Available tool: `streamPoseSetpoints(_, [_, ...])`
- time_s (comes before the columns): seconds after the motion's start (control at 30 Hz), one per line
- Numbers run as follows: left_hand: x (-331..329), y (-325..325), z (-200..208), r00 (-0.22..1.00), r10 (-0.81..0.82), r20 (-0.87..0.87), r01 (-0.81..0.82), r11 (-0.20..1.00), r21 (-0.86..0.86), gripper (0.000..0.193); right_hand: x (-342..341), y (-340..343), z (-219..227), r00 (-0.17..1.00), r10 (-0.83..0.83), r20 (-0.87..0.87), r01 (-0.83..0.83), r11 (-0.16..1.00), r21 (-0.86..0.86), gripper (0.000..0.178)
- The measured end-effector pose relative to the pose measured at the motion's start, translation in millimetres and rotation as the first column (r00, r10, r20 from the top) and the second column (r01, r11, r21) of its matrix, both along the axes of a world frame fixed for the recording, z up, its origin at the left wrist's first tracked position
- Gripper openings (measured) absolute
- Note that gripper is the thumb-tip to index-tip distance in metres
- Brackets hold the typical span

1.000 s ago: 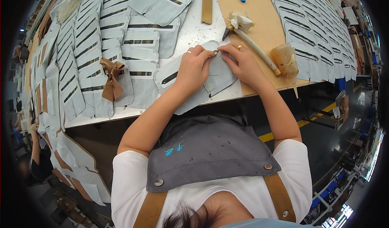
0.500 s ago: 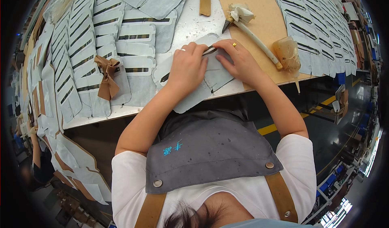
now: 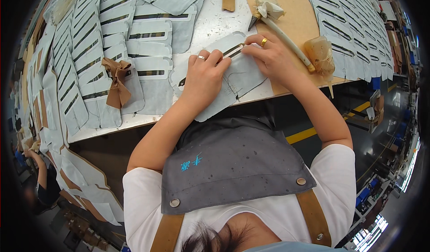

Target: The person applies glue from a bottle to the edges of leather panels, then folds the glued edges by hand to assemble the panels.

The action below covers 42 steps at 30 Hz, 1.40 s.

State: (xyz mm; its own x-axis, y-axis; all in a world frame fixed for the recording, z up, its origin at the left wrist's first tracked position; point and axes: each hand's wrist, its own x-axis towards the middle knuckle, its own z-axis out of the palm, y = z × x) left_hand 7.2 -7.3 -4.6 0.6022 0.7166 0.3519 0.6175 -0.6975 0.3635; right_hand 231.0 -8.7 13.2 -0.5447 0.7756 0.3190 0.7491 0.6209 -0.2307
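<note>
A pale grey panel (image 3: pixel 244 78) lies at the table's near edge, with a long narrow slot along its far side and dark material showing through it. My left hand (image 3: pixel 204 79) rests over the slot's left part, fingers bent and closed on the panel. At the slot's right end my right hand (image 3: pixel 272 60) pinches the panel's edge between thumb and forefinger. Between the two hands a stretch of dark strip (image 3: pixel 233 51) shows in the slot. Whether my fingertips grip the strip itself is hidden.
Rows of similar slotted panels (image 3: pixel 150 52) overlap on the left, with a crumpled brown scrap (image 3: pixel 117 84) on them. Right of my hands lie a white-handled tool (image 3: pixel 286 43) and an amber-stained plastic bag (image 3: pixel 320 57) on brown board. More panels (image 3: pixel 338 32) cover the far right.
My right hand has shifted right along the slot, away from my left hand. More of the slot shows between them. My left hand has moved little.
</note>
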Motion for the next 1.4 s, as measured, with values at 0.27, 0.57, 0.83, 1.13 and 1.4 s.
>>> streamPoseSetpoints(0.27, [-28,-7,13,0.982,0.124,0.14,-0.084,0.962,-0.261,0.02,-37,-3,-2,0.92,-0.066,-0.387,-0.092,0.922,-0.375,0.023])
streamPoseSetpoints(0.57, [-34,-8,11,0.971,0.151,0.187,-0.086,0.945,-0.317,0.016,-43,14,7,0.958,0.021,-0.287,-0.165,0.857,-0.487,0.022])
streamPoseSetpoints(0.83, [-34,-9,7,0.962,0.155,0.225,-0.085,0.953,-0.292,0.016,-44,10,7,0.957,0.086,-0.277,-0.197,0.895,-0.401,0.018])
streamPoseSetpoints(1.13, [-33,-14,8,0.999,0.039,0.026,-0.037,0.996,-0.076,0.025,-50,-8,0,0.982,0.178,0.059,-0.178,0.984,0.005,0.023])
streamPoseSetpoints(1.4, [-32,-10,7,0.976,0.099,0.192,-0.055,0.974,-0.221,0.023,-45,-5,7,0.939,-0.068,-0.337,-0.067,0.925,-0.375,0.022])
